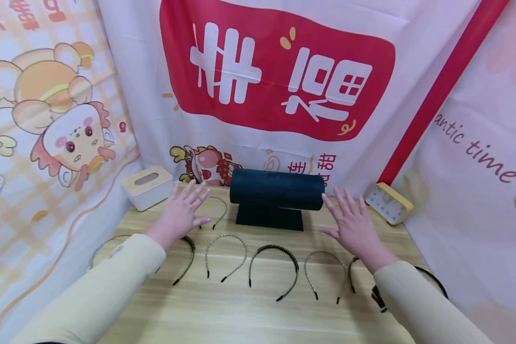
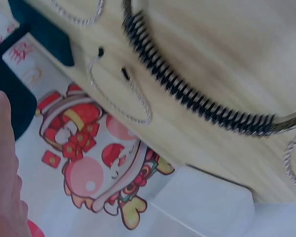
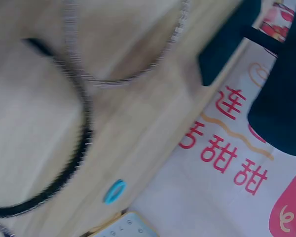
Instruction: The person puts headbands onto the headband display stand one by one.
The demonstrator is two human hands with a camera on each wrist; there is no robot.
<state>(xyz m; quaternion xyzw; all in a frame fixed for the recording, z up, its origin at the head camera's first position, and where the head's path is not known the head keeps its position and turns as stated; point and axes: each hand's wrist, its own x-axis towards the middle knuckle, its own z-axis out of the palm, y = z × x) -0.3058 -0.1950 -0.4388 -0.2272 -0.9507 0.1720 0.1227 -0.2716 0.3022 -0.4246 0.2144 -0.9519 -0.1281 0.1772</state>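
Note:
A dark teal cylindrical display stand [image 1: 277, 188] stands at the back of the wooden table. To its left my left hand [image 1: 178, 212] is held out, fingers spread and nothing in them. My right hand [image 1: 354, 229] is spread the same way at the stand's right end, also holding nothing. Headbands lie in front: a silver twisted one [image 1: 228, 235], a black-wrapped one [image 1: 277, 247] in the middle and another thin silver one [image 1: 325, 252]. Under my left hand a coil-wrapped dark headband [image 2: 187, 96] shows large. A dark headband [image 3: 86, 128] lies below my right hand; my sleeves partly hide the outer headbands.
A white tissue box with a wooden lid [image 1: 139, 191] stands at the back left. At the back right is a yellow-framed clock [image 1: 389, 203], with a small blue ring [image 3: 115, 191] near it. Printed cloth [image 1: 133, 95] hangs around the table [image 1: 206, 310].

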